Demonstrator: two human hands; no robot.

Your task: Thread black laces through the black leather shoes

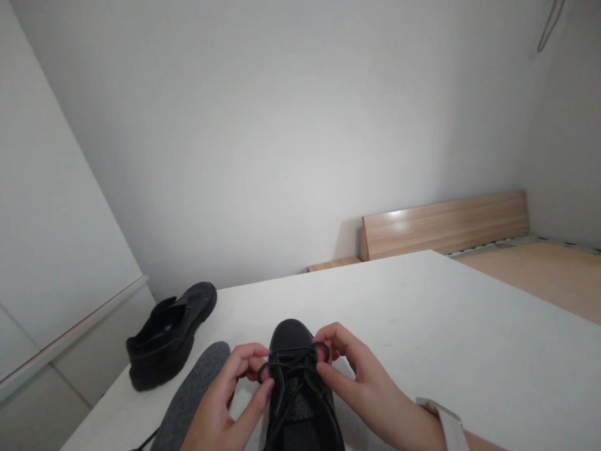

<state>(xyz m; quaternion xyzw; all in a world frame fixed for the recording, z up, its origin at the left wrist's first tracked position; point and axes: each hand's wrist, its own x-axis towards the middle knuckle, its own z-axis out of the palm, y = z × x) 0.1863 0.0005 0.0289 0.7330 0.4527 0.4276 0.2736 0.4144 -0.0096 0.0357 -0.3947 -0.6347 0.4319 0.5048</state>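
A black lace-up shoe (pixel 293 341) stands on the white table (pixel 446 338), toe pointing away from me, at the bottom centre. My left hand (pixel 230 401) pinches the black lace (pixel 291 362) on the shoe's left side. My right hand (pixel 361 382) pinches a loop of the same lace on the right side. Both hands have their fingers closed on the lace above the shoe's tongue. A pale band sits on my right wrist.
A second black shoe (pixel 169 335) lies at the table's left edge, opening toward me. A grey insole (pixel 192 394) lies between the two shoes. Behind the table stand a white wall and a wooden headboard (pixel 446 222); a white cabinet is on the left.
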